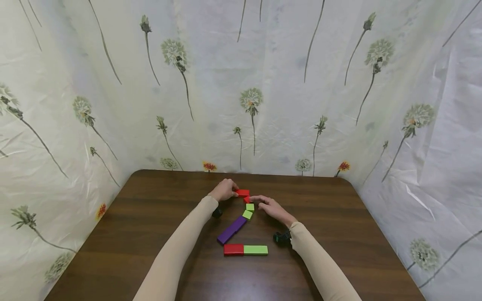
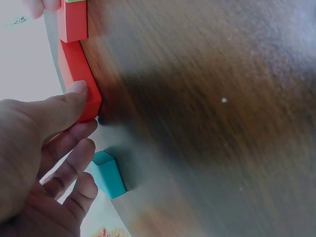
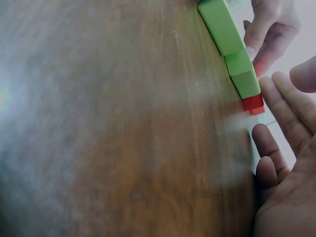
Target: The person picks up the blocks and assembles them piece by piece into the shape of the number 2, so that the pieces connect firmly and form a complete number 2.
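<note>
At the far end of a winding line of blocks, my left hand [image 1: 224, 190] pinches a red block [image 1: 243, 192]. In the left wrist view its thumb presses the near face of that red block [image 2: 81, 79]. A smaller red block [image 1: 246, 200] adjoins it, followed by a green block [image 1: 250, 207] and another green block [image 1: 247, 214]. My right hand [image 1: 273, 208] is right of the line, its index finger stretched toward the smaller red block. In the right wrist view its fingertips [image 3: 266, 85] are beside the green and red blocks; contact is unclear.
Nearer on the wooden table [image 1: 158, 217] lies a slanting purple piece [image 1: 231, 230]. In front of it, a red block [image 1: 234, 249] meets a green block [image 1: 256, 250] end to end. A teal block [image 2: 111, 175] stands beyond my left fingers. A floral curtain [image 1: 278, 125] surrounds the table.
</note>
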A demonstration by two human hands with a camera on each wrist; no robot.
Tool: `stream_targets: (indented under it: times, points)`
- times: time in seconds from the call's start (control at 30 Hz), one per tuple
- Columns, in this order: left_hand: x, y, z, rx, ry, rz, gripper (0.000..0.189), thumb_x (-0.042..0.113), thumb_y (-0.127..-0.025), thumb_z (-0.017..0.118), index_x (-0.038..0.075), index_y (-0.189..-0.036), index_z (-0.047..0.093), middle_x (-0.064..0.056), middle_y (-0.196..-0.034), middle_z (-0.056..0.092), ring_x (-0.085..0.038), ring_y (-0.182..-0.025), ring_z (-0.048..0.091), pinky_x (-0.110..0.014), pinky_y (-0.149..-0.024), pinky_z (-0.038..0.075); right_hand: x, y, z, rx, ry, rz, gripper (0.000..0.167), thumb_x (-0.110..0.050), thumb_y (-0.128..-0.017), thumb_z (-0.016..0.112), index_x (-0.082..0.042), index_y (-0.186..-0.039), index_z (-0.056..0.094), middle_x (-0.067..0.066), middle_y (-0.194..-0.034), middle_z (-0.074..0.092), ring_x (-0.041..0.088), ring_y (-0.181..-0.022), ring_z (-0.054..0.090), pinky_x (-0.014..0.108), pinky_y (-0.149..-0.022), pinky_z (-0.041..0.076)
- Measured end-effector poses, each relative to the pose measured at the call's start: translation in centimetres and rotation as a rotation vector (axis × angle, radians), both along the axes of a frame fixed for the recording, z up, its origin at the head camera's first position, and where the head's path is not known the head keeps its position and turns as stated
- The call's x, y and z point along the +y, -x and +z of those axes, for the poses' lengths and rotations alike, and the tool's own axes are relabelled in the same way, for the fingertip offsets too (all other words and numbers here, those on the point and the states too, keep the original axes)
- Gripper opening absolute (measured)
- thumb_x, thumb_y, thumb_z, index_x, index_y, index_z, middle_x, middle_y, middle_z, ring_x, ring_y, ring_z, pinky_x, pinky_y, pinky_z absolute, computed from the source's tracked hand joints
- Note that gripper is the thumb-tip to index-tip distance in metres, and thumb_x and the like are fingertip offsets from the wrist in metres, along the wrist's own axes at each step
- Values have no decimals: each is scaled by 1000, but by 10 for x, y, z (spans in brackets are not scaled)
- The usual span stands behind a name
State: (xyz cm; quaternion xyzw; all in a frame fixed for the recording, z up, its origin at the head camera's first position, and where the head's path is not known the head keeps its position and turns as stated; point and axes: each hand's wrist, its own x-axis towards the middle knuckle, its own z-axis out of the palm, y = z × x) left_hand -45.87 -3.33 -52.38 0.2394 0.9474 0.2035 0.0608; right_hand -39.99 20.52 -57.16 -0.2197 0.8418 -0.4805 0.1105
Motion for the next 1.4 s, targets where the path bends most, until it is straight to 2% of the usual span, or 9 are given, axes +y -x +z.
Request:
stream_targets:
  times: [0.03, 0.2, 0.33, 0.6, 0.83, 1.0, 1.23, 1.4]
  points:
    - [0, 0, 0, 0, 3, 0, 26, 16, -89, 69, 6, -113, 71, -8, -113, 70, -19, -103, 63, -34, -92, 49, -1, -3, 4, -3, 2, 4, 38, -10, -101, 42, -19, -136, 55, 6, -138, 55, 27, -130, 48, 45, -99, 44]
    - [0, -2, 1, 0, 3, -1, 26, 15, -90, 69, 5, -113, 71, -8, -113, 70, -19, -104, 63, -33, -92, 49, -1, -2, 6, -18, 3, 25, 39, -12, -102, 41, -17, -139, 51, 9, -142, 52, 30, -133, 45, 48, -102, 42]
    - [0, -2, 2, 9, 13, -3, 26, 16, -90, 69, 6, -113, 72, -7, -112, 71, -18, -101, 63, -33, -90, 49, -1, -1, 2, -3, -4, -7, 38, -13, -102, 42, -22, -137, 54, 4, -139, 55, 26, -133, 45, 46, -102, 42]
    - [-1, -3, 4, -2, 31, 8, 27, 19, -90, 69, 7, -114, 71, -6, -113, 70, -17, -101, 63, -33, -92, 48, -2, -1, 2, 6, -5, -18, 39, -12, -100, 43, -22, -135, 56, 3, -136, 57, 25, -132, 47, 45, -99, 43]
    - [-6, -1, 4, 3, 30, 13, 34, 24, -88, 72, 9, -118, 70, -5, -119, 69, -19, -111, 62, -36, -96, 48, -3, -1, 2, 28, -18, -3, 39, -13, -100, 42, -19, -135, 55, 4, -136, 57, 26, -132, 46, 43, -98, 45]
    - [-11, 0, 9, 7, -32, 26, 38, 25, -88, 72, 7, -121, 67, -7, -123, 67, -22, -115, 60, -37, -97, 47, -3, -1, 2, 17, 9, 11, 39, -11, -100, 40, -17, -135, 56, 5, -137, 56, 26, -131, 47, 43, -98, 46]
    - [-22, 1, 27, -23, -139, 47, 36, 25, -89, 70, 6, -120, 68, -8, -119, 68, -21, -103, 65, -36, -88, 51, -1, 0, 1, 16, 3, 21, 37, -11, -102, 40, -17, -136, 54, 7, -139, 55, 27, -131, 47, 46, -100, 44]
    - [-30, 4, 35, -39, -209, 58, 34, 25, -90, 69, 6, -118, 68, -11, -119, 68, -22, -105, 65, -36, -89, 52, -1, -3, 8, 11, -3, 44, 38, -10, -103, 39, -11, -138, 52, 11, -141, 52, 31, -133, 44, 49, -101, 42]
